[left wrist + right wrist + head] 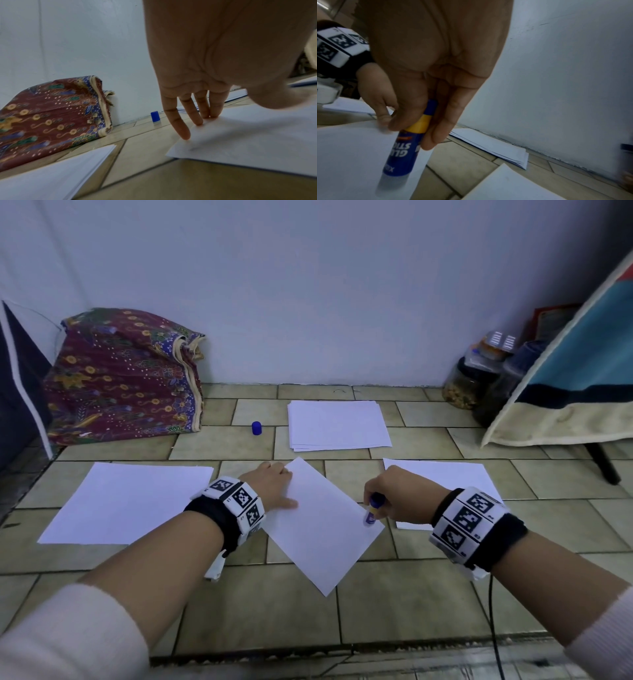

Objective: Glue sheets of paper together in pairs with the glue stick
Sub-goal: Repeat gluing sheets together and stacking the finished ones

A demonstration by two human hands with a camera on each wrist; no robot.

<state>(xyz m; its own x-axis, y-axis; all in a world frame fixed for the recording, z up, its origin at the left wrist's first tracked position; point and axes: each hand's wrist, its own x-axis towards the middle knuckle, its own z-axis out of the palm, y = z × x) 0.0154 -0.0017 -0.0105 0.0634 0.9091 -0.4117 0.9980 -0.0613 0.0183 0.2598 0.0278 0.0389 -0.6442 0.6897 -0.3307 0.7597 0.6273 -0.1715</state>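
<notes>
1. Head view: left hand [270,484] lies flat, fingers straight, pinning the thin white paper sheet [322,529] on the tiled floor [239,604]; four paper lots, one blue cap [256,428].
2. Left wrist view: fingertips [185,135] press the sheet's edge; it is light, floppy and likely slides unpinned.
3. Right wrist view: right hand [426,94] clamps the blue-and-yellow glue stick [406,148] mid-barrel, tip on the sheet's corner.

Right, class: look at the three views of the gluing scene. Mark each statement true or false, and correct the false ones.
1. The right hand holds the glue stick. True.
2. The blue cap is on the glue stick. False: it stands on the tiled floor.
3. The left hand fingers press on the angled sheet. True.
4. The paper stack lies on the patterned cloth bundle. False: it lies on the floor.
</notes>
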